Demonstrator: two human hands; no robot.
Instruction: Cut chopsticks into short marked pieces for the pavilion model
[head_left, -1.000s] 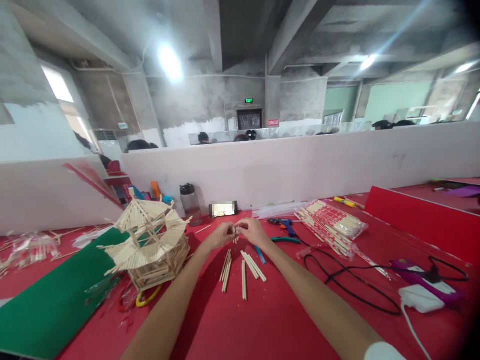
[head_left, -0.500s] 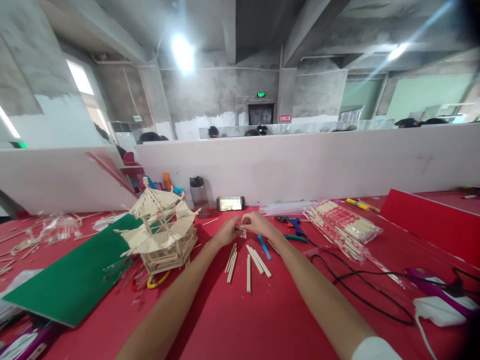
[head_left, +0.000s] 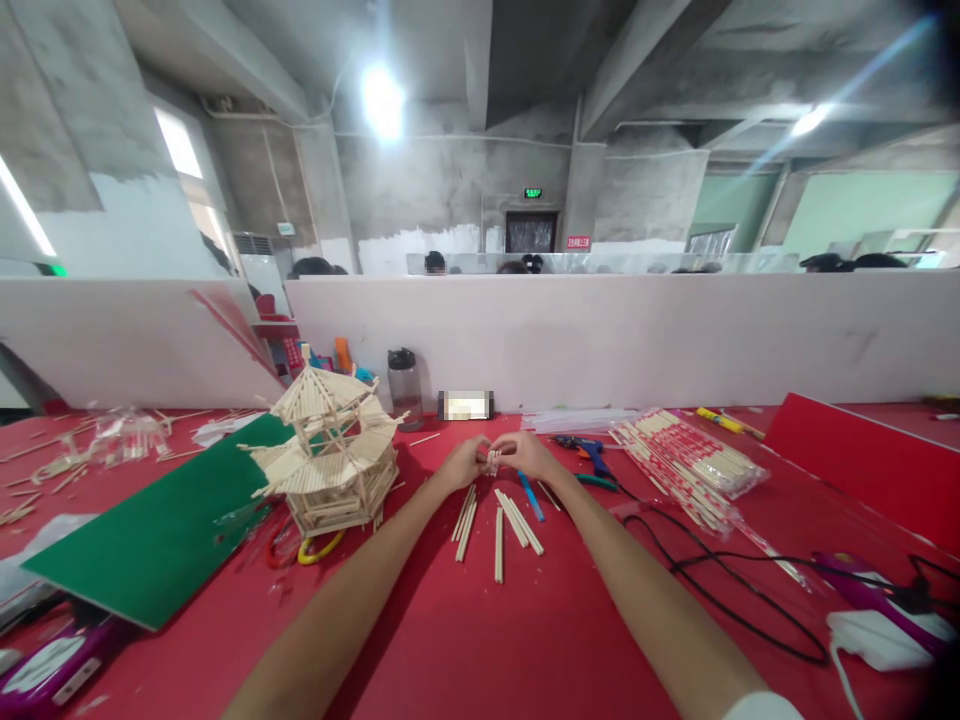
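My left hand [head_left: 466, 463] and my right hand [head_left: 523, 456] meet over the middle of the red table, fingers closed in a pinch. Between their fingertips is a small cluster of pale wooden sticks [head_left: 493, 461], partly hidden by the fingers. Just below the hands lie loose wooden sticks [head_left: 519, 523] in small groups. A blue strip [head_left: 531, 497] rests on the table beside my right wrist. To the left of my left forearm stands a pagoda model [head_left: 334, 465] built of wooden sticks.
A green board [head_left: 169, 530] lies at left, near scissors with yellow handles [head_left: 321, 550]. A dark-lidded bottle [head_left: 405, 390] and a phone [head_left: 466, 405] stand by the white partition [head_left: 600, 340]. At right are a glue gun [head_left: 589, 452], bagged sticks [head_left: 694, 450], a black cable [head_left: 720, 555] and a red board [head_left: 862, 470].
The view has shifted slightly, moving the scene a little to the right. My hands stay together, and the fingers of my right hand have come lower around the small stick cluster.
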